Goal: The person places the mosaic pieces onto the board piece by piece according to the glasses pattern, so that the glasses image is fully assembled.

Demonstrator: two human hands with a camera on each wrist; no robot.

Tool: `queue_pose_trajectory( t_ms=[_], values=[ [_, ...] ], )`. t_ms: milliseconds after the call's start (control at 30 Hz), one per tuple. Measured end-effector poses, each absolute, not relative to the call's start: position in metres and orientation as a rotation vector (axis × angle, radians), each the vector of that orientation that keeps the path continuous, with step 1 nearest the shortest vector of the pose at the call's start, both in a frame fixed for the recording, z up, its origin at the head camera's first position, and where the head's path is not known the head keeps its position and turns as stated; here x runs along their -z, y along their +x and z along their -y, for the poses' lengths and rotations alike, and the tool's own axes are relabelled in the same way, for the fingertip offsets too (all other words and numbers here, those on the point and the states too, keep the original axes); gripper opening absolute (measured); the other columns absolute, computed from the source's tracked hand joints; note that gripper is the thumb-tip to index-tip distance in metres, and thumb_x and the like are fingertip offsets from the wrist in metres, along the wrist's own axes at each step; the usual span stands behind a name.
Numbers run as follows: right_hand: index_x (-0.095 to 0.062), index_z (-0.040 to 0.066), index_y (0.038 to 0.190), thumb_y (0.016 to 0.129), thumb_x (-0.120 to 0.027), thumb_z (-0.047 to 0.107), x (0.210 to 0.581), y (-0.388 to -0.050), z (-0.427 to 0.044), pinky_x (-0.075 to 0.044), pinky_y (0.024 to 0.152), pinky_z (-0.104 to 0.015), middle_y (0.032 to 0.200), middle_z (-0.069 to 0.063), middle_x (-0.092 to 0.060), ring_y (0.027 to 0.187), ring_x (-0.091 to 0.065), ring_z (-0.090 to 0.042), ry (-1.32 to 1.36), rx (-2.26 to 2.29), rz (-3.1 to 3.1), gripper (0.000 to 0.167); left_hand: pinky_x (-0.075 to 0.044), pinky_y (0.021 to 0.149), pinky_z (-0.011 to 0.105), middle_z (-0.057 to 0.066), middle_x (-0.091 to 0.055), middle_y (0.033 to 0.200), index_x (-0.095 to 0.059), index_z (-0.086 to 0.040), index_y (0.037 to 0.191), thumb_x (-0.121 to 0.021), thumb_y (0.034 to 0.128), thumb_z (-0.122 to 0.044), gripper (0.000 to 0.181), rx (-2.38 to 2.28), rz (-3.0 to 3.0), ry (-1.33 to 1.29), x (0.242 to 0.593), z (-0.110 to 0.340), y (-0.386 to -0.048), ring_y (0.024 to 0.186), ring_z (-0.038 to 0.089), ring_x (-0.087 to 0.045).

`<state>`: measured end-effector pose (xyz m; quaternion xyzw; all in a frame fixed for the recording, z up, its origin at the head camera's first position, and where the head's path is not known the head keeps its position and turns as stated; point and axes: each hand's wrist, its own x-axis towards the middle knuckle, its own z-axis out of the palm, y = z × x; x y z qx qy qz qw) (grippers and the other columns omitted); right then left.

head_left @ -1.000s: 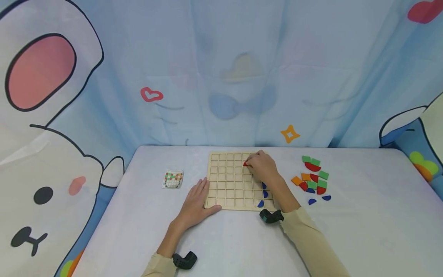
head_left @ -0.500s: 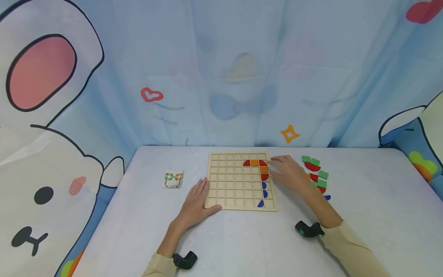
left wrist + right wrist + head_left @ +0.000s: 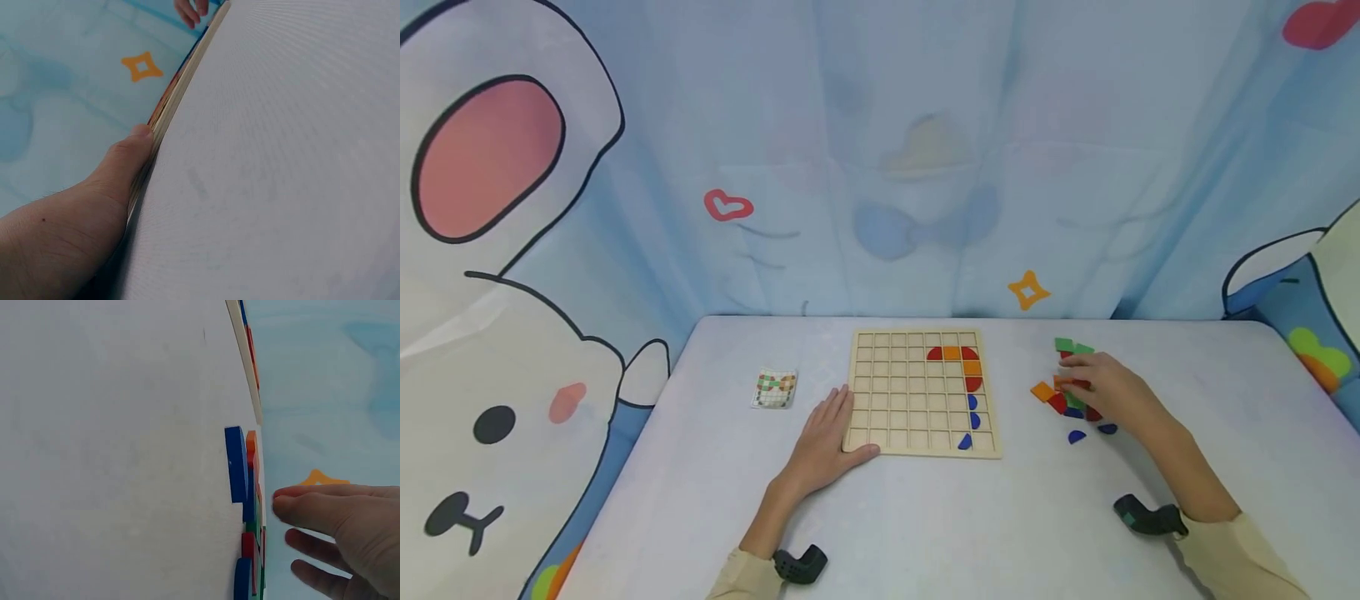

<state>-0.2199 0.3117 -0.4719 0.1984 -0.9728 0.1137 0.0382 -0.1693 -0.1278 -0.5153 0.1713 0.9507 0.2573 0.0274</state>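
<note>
My left hand (image 3: 826, 440) rests at the near left corner of a wooden grid board (image 3: 898, 400), fingers along its left side. In the left wrist view the thumb (image 3: 128, 156) touches the board's edge. Red and orange pieces, one a red half-round (image 3: 935, 354), lie in the board's far right squares. Several blue pieces, including a blue half-round (image 3: 975, 421), run down its right side. Above the loose pieces hovers my right hand (image 3: 1116, 396), fingers loosely bent and parted. In the right wrist view its fingers (image 3: 312, 509) hold nothing visible, apart from the pieces.
Loose green, red, orange and blue pieces lie right of the board, among them a green square (image 3: 1063, 344), an orange square (image 3: 1042, 392) and a blue half-round (image 3: 1077, 437). A small pattern card (image 3: 774, 388) lies left of the board. A printed curtain (image 3: 925, 275) hangs behind the table.
My right hand has let go of a red piece in the board's far right area and moved right, over the loose pieces. The left hand has stayed put.
</note>
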Motion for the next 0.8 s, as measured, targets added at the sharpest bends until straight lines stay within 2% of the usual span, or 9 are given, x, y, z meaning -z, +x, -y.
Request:
queue_pose_trajectory(
  t_ms=[133,233,500,800],
  values=[
    [-0.076,0.005,0.099,0.08,-0.077,0.009,0.4724,-0.2223,-0.3135,-0.058,0.08,-0.048,0.107,-0.017,-0.07,0.099,-0.061,-0.037,0.652,-0.29,3.014,0.02,-0.015,0.124,0.049,0.009,-0.012,0.164,-0.015,-0.005,0.156,-0.055,0.0886,-0.063,0.097,-0.785,-2.925,0.535,0.5178,0.1278,-0.1698,0.153,0.027,-0.008],
    [-0.076,0.007,0.095,0.079,-0.077,0.008,0.4744,-0.2227,-0.3136,-0.058,0.081,-0.047,0.105,-0.015,-0.072,0.098,-0.061,-0.035,0.637,-0.307,3.037,0.016,-0.015,0.124,0.049,0.009,-0.012,0.165,-0.014,-0.006,0.156,-0.054,0.0887,-0.064,0.097,-0.766,-2.928,0.537,0.5177,0.1281,-0.1706,0.153,0.027,-0.008],
    [-0.078,0.008,0.097,0.079,-0.077,0.006,0.4693,-0.2207,-0.3145,-0.057,0.082,-0.049,0.109,-0.015,-0.071,0.102,-0.06,-0.036,0.634,-0.313,3.068,0.018,-0.013,0.124,0.049,0.008,-0.013,0.164,-0.014,-0.006,0.156,-0.056,0.0885,-0.062,0.097,-0.786,-2.925,0.535,0.5142,0.129,-0.1701,0.153,0.027,-0.009],
    [-0.076,0.002,0.1,0.078,-0.076,0.001,0.4682,-0.2204,-0.3137,-0.057,0.081,-0.048,0.111,-0.019,-0.069,0.102,-0.059,-0.036,0.605,-0.265,3.061,0.022,-0.013,0.124,0.048,0.007,-0.012,0.165,-0.014,-0.007,0.156,-0.055,0.0885,-0.063,0.097,-0.782,-2.933,0.524,0.5162,0.1285,-0.1708,0.153,0.026,-0.008]
  ],
)
